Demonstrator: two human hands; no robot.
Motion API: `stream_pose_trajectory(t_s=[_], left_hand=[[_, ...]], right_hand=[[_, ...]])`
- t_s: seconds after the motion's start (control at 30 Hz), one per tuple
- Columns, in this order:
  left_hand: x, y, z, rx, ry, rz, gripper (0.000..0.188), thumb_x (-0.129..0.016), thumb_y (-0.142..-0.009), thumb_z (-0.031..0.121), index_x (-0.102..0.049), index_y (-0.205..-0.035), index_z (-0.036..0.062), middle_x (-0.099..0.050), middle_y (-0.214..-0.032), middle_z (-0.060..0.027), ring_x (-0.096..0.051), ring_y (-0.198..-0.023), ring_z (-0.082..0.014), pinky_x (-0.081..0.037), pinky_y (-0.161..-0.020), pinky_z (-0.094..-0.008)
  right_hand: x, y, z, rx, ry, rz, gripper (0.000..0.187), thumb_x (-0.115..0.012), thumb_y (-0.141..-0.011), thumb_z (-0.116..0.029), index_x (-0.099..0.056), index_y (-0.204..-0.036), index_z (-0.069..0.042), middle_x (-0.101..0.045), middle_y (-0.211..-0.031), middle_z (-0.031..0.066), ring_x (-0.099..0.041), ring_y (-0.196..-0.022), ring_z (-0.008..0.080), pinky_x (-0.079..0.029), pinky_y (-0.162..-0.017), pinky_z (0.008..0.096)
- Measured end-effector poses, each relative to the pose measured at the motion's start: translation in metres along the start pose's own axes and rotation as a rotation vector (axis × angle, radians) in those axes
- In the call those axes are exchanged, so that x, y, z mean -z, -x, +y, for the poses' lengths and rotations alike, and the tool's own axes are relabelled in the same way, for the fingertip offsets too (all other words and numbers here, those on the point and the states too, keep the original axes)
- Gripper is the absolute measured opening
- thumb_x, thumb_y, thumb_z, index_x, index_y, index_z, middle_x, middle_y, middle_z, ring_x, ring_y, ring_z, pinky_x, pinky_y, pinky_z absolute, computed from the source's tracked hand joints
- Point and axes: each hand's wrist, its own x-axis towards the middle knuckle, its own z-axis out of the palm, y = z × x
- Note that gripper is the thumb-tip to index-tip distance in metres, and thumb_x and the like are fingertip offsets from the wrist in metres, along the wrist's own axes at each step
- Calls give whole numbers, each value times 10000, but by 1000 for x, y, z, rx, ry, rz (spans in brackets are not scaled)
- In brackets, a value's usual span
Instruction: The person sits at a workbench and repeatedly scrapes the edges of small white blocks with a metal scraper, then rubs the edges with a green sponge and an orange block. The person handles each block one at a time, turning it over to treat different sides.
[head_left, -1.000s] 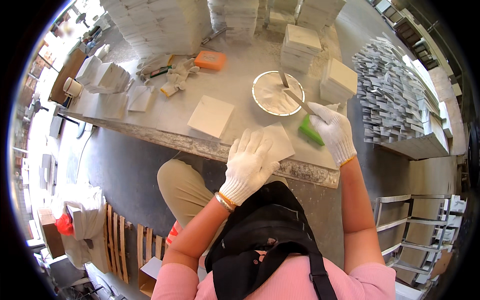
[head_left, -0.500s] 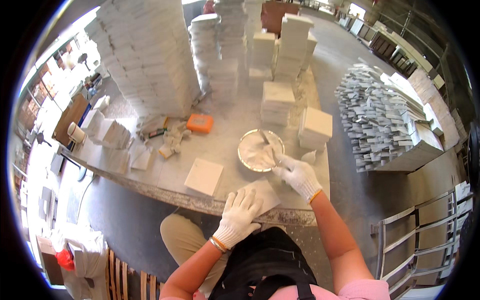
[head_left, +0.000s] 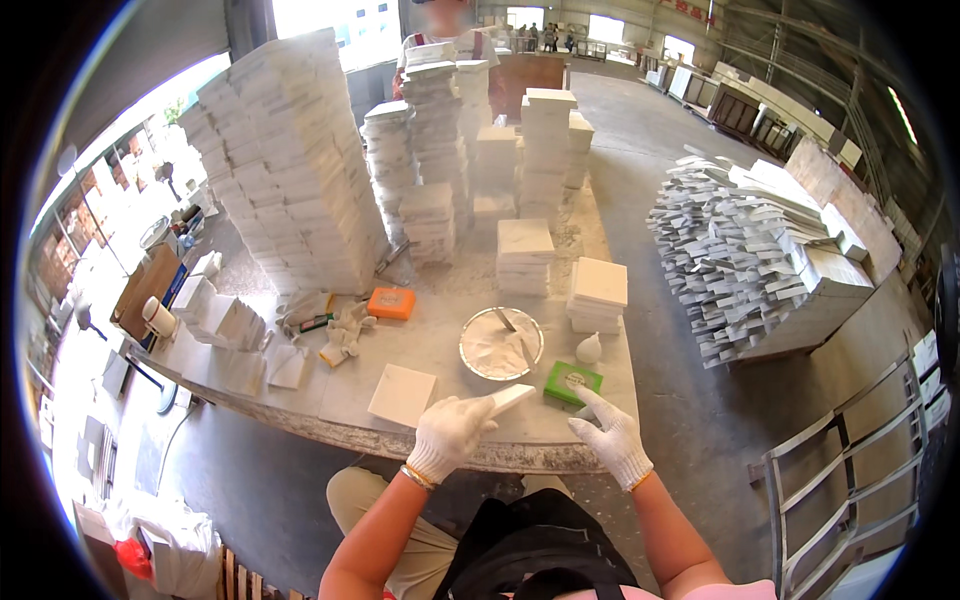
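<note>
My left hand (head_left: 452, 436), in a white knit glove, grips a white stone tile (head_left: 511, 398) and holds it tilted, nearly edge-on, above the near table edge. My right hand (head_left: 612, 438), gloved too, is open with thumb and index finger apart. Its index fingertip reaches the near edge of a green rectangular block (head_left: 572, 384); whether it touches cannot be told. Beyond my hands sits a round bowl (head_left: 464, 350) of whitish paste or powder, with a flat metal tool (head_left: 505, 320) standing in it. Another square tile (head_left: 402, 394) lies flat to the left.
Tile stacks (head_left: 525, 250) stand right of centre, with a tall stack (head_left: 285, 165) at far left. An orange block (head_left: 391, 303), loose gloves (head_left: 348, 330) and a small white bulb (head_left: 589, 348) lie on the table. A person (head_left: 480, 50) stands behind the stacks. A metal rack (head_left: 840, 470) is at right.
My left hand has raised the tile off the table. My right hand has left the bowl and moved beside the green block, which now shows. The view has tilted upward.
</note>
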Motion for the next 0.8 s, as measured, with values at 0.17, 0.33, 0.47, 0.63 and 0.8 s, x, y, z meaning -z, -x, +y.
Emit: stream_pose_trajectory(t_s=[0.17,0.33,0.47,0.63,0.8], left_hand=[[2,-13,3,491,354,223,214,-700,-935,153,-697,-1094,10,-719,-891,-141,-696,-779,-237,-545,-705,-330],[17,-5,38,904,763,52,258,-617,-1012,210,-690,-1112,-17,-706,-880,-63,-628,-795,-132,-522,-732,-300],[1,19,59,908,878,-102,366,-527,-1066,292,-690,-1099,-33,-706,-964,-58,-625,-900,-131,-502,-839,-280],[-12,26,87,1065,1358,-54,486,-642,-1010,324,-591,-1306,-58,-678,-1172,-84,-629,-1053,-145,-504,-935,-298],[-29,46,99,1076,1481,-147,476,-715,-959,235,-588,-1326,-41,-680,-1226,-94,-642,-1077,-155,-517,-952,-316]], right_hand=[[-14,1,-5,10,-91,-15,681,-775,-874,-302,-532,-1466,-68,-668,-1237,169,-661,-1040,200,-529,-908,323],[-37,15,-6,-169,-496,-232,704,-775,-900,-319,-509,-1468,0,-648,-1267,130,-617,-1133,158,-492,-989,308],[-43,29,-18,-331,-685,-442,533,-743,-935,-235,-577,-1371,22,-670,-1221,112,-635,-1085,166,-524,-933,322],[-40,44,1,-326,-865,-284,398,-714,-950,-225,-658,-1240,43,-711,-1136,66,-655,-1001,123,-529,-884,275],[-36,52,-2,-317,-852,-204,313,-699,-955,-193,-680,-1172,32,-715,-1063,57,-657,-923,110,-530,-834,259]])
